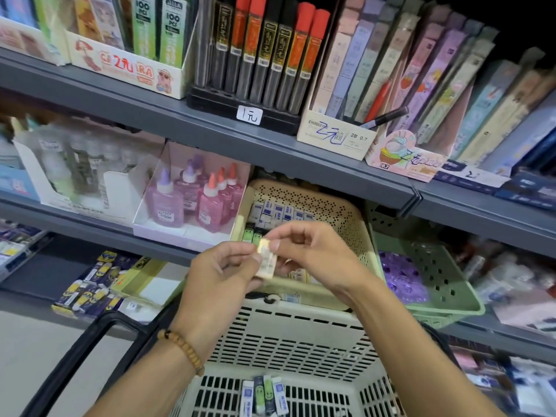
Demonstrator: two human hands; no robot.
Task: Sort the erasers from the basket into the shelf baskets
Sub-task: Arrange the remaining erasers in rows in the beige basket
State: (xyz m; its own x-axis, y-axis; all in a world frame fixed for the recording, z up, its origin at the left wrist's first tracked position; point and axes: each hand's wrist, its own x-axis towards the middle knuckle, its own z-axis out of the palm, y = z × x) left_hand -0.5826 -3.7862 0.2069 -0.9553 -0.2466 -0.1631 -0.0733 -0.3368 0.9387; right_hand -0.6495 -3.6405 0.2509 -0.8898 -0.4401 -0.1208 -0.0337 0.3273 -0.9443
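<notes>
At centre frame, both hands meet over a small pale eraser (265, 257), which stands tilted between them. The left hand (221, 273) pinches its lower part with curled fingers and thumb, while the right hand (313, 251) pinches its upper end from the right, so the eraser sits between the two sets of fingertips. A beaded bracelet (180, 347) circles the left wrist. Directly behind the hands, a beige shelf basket (340, 212) holds rows of blue-and-white erasers (276, 212) and a couple of green ones (252, 233). To its right sits a green shelf basket (442, 284) with purple items inside. At bottom centre, a white basket (301, 335) with a black handle (90, 344) holds a few more erasers (264, 395) lying side by side on its slotted floor. Left of the beige basket, a box of pink and purple glue bottles (192, 200) stands on the shelf (90, 224).
</notes>
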